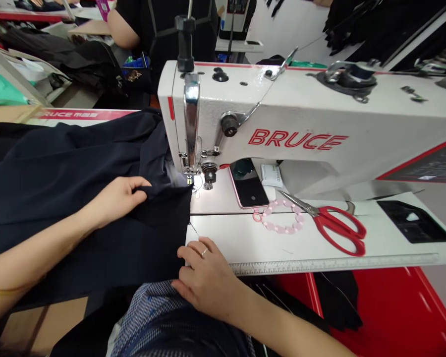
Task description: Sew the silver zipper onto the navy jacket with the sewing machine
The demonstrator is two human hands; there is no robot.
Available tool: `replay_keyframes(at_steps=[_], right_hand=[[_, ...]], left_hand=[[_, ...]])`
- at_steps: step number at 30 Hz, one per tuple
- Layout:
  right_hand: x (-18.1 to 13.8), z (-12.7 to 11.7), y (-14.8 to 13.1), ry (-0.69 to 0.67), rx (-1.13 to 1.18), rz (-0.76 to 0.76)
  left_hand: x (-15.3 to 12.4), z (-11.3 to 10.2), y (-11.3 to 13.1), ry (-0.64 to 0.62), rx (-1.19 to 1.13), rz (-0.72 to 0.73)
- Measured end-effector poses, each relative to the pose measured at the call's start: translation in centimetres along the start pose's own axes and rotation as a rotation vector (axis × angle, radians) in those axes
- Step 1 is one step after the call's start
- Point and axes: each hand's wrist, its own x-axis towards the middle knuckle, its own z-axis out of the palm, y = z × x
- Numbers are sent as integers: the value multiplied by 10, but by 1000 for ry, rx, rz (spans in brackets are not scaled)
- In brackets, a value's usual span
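Note:
Dark navy fabric [78,173] spreads over the left of the sewing table and hangs over its front edge. Its right part reaches the lit needle area of a white sewing machine [297,111]. My left hand [121,198] is closed on a fold of the cloth, thumb and fingers pinched, left of the presser foot [190,179]. Nearer to me, my right hand [204,272], with a ring on one finger, grips the fabric's right edge by the table's front. The fingertips of this hand are partly hidden by the cloth.
Right of the needle lie a phone [248,183], a pink beaded loop [282,216] and red-handled scissors [330,225]. A ruler strip [334,263] runs along the table's front edge. Another person [163,37] is behind the machine. Below right is a red surface [390,302].

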Motion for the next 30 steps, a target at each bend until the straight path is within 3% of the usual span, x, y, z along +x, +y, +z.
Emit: replay_keyframes(at_steps=[3,5,8,11,15,17,20,25,30], right_hand=[[3,-6,6,35,18,39],[18,-9,15,78,23,109],[41,-10,31,112,-22,162],[46,-9,41,38,-67,94],[27,-11,44,18,-54,60],[19,-12,43,17,-56,41],[16,-10,41,-5,-72,13],[21,-3,42,63,-168,-33],[33,-4,51,127,-250,-60]], left_hand=[[13,2,6,26,-348,-74],[16,7,11,29,-308,-22],[12,12,19,17,15,113],[2,18,21,61,392,248],[-7,32,14,59,865,618],[-7,42,11,82,986,815],[-5,57,10,149,968,976],[-5,67,0,158,828,960],[10,63,-12,202,739,1054]])
